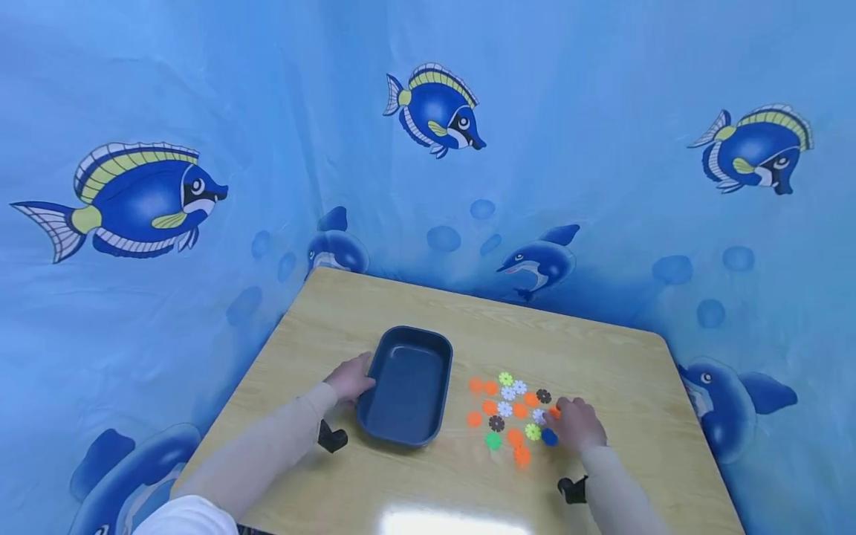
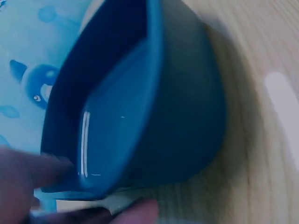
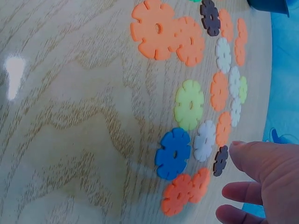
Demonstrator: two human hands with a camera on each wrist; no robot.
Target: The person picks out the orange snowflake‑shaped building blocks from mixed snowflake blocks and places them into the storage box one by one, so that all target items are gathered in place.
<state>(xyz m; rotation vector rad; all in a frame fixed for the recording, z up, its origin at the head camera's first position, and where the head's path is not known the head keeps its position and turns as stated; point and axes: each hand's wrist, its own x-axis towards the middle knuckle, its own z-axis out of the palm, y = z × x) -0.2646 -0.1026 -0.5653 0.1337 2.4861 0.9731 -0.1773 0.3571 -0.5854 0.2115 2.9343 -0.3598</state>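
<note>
A deep, dark blue rectangular tray (image 1: 408, 386) sits on the table left of the middle. My left hand (image 1: 351, 377) pinches its left rim. In the left wrist view blurred fingers (image 2: 32, 177) lap over the rim, with the thumb outside the wall. Flat notched plastic discs lie spread to the tray's right: several orange discs (image 3: 154, 29), white, yellow-green, brown and green ones, and one blue disc (image 3: 173, 154). My right hand (image 1: 579, 423) hovers at the right edge of this group, thumb and fingers apart, close to a brown disc (image 3: 220, 160). Nothing shows between its fingers.
The light wooden table (image 1: 602, 357) has rounded far corners. A blue curtain (image 1: 575, 96) printed with fish and dolphins surrounds its far edge and sides. A black wrist mount (image 1: 573, 490) hangs below my right wrist, another black mount (image 1: 331, 437) below the left.
</note>
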